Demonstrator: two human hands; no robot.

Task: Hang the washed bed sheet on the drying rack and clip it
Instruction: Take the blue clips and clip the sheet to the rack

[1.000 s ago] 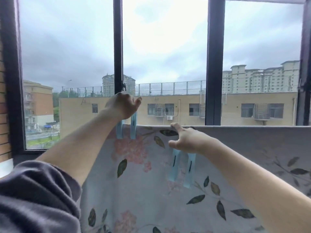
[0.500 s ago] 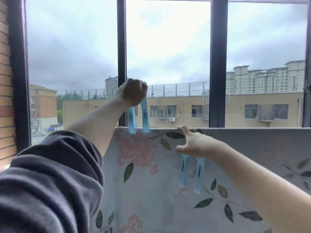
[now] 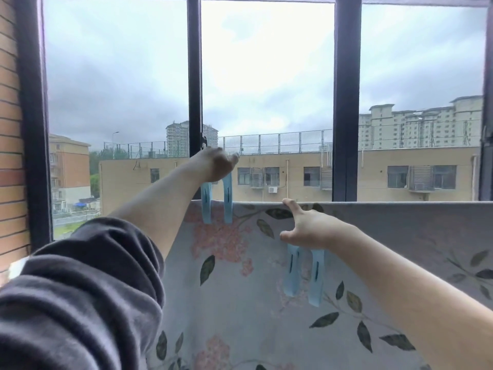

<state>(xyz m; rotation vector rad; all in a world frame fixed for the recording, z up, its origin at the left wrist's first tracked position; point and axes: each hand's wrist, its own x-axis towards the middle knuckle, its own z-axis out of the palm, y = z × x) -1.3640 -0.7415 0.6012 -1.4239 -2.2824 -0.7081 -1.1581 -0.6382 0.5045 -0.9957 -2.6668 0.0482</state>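
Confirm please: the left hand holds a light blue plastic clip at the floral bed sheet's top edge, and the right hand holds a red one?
No. The head view shows the right hand holding a light blue plastic clip too, not red. The rest is right.

Dark-framed window (image 3: 346, 102), brick wall (image 3: 10, 129) at left, overcast grey sky (image 3: 120, 76), beige buildings (image 3: 373, 177) outside, soft daylight

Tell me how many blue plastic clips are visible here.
2. One large light-blue plastic clip is gripped by the left hand over the floral bed sheet's top edge. The second clip hangs under the right hand. More could be hidden behind the arms.
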